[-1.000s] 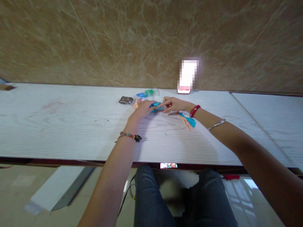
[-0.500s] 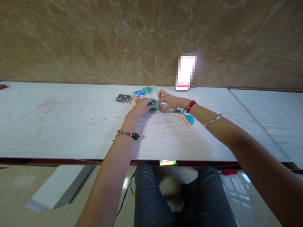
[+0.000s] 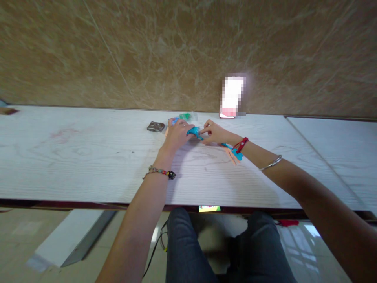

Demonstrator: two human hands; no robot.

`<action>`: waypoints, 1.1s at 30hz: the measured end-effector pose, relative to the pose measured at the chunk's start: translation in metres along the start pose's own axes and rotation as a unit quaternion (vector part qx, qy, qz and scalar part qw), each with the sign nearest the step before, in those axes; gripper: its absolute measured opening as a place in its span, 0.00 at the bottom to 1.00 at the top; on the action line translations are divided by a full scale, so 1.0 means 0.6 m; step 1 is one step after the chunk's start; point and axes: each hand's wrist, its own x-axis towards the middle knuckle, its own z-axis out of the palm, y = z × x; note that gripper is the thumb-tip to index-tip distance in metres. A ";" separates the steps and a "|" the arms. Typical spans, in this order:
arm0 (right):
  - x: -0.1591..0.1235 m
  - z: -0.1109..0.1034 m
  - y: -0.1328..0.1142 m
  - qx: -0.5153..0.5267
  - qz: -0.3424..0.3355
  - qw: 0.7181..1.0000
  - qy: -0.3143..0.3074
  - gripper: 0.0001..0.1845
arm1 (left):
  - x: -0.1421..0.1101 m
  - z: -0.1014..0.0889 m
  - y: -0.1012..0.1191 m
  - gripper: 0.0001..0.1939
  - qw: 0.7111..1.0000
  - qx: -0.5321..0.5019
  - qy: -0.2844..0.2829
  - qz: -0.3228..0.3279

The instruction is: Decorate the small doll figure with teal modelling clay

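My left hand (image 3: 177,135) grips a small clear packet of bright blue modelling clay (image 3: 193,132) above the white table. Its thumb and fingers press on the packet's left side. My right hand (image 3: 217,133) is at the other end, its index finger and thumb closing on a thin bit of the blue clay; the remaining fingers are curled. Just below my right wrist lies a flat shape of blue and peach clay strips (image 3: 232,153), partly covered by the wrist. Behind my left hand, a blue packet (image 3: 174,120) and a peach piece are mostly hidden.
A green clay packet (image 3: 185,116) lies near the wall, and a dark brown packet (image 3: 156,126) to the left of my left hand. A phone with a blurred screen (image 3: 232,96) leans on the marbled wall. The white table (image 3: 88,165) ends above my knees.
My right hand has shifted from pointing at the blue packet, through a pinch at its end, to slightly right and lower. My left hand keeps its hold, now covering more of the packets behind it.
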 end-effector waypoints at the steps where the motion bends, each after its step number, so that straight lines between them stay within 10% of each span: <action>1: 0.001 0.000 -0.005 0.002 0.009 1.000 0.006 0.17 | -0.001 -0.002 0.001 0.11 1.000 0.002 0.011 0.004; 33: -0.007 -0.006 -0.027 0.099 0.040 0.994 0.035 0.17 | -0.001 -0.007 -0.002 0.14 0.998 -0.021 0.052 -0.027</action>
